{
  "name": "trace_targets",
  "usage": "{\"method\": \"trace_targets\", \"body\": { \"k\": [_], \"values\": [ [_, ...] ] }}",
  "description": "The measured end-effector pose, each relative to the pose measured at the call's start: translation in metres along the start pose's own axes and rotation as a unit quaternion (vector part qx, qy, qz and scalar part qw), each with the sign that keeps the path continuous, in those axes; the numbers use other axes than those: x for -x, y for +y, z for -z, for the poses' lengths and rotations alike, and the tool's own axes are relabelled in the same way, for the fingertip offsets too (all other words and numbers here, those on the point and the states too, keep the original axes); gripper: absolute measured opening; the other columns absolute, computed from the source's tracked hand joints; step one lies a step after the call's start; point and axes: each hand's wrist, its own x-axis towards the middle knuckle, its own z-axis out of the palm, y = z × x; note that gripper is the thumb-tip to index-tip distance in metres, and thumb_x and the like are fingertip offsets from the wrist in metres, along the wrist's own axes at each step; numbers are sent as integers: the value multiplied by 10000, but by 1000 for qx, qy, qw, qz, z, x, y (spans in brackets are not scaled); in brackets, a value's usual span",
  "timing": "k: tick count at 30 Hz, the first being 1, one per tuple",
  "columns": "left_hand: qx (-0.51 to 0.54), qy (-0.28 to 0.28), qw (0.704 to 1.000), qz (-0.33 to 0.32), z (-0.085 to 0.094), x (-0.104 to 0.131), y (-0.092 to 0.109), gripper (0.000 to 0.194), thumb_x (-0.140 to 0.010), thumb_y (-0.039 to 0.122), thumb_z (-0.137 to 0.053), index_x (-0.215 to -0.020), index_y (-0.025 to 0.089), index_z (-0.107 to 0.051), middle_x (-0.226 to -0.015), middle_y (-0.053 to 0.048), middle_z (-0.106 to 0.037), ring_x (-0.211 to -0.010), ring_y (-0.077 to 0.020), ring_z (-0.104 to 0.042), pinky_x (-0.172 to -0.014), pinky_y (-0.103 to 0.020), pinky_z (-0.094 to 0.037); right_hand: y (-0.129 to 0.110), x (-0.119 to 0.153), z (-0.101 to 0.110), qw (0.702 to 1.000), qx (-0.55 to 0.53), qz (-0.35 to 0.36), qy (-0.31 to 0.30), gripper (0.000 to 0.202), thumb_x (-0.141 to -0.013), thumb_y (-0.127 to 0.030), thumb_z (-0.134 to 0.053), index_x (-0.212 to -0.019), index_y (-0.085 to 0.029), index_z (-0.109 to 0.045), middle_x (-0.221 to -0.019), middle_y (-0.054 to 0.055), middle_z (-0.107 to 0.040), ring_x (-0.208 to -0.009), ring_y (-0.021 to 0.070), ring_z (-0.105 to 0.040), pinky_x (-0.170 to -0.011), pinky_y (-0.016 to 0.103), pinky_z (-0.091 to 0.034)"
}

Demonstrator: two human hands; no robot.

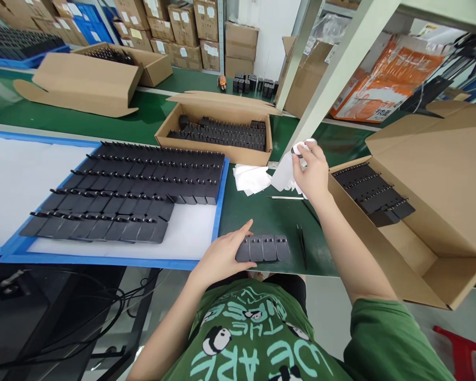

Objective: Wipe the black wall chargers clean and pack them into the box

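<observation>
While left hand (223, 253) clamps block row (268, 248) by its nine-o'clock end, right hand (314, 173) (one o'clock from the row) pinches small white item (299, 146).

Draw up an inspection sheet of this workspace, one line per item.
Surface: green table, with a blue-edged tray on it.
Job's things: row of four dark pieces near the table's front edge; similar black pieces in the tray.
Clutter: black tweezers and white sheets.
Hands: left hand holds one end of the row; right hand pinches a small white item, too small to identify.
Cables: dark cables looped below the table, lower left.
Surroundings: stacked cartons behind; open cardboard box at right; red stool lower right.
</observation>
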Motion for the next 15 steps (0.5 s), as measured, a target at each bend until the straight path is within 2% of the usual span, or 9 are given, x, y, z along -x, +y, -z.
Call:
{"method": "trace_targets", "body": {
  "k": [15],
  "values": [
    [-2, 1, 1000, 0, 0, 0, 0, 1019, -842, 398, -752, -1610, 379, -82, -1440, -46, -594, -1248, -301, -616, -953, -394, -527, 2, 2, 0, 1000, 4, 8, 1, 386, -987, -370, -420, -1202, -157, -659, -1305, 201, -626, -1258, 349, -578, -1055, 524, -496]
  ]
}}
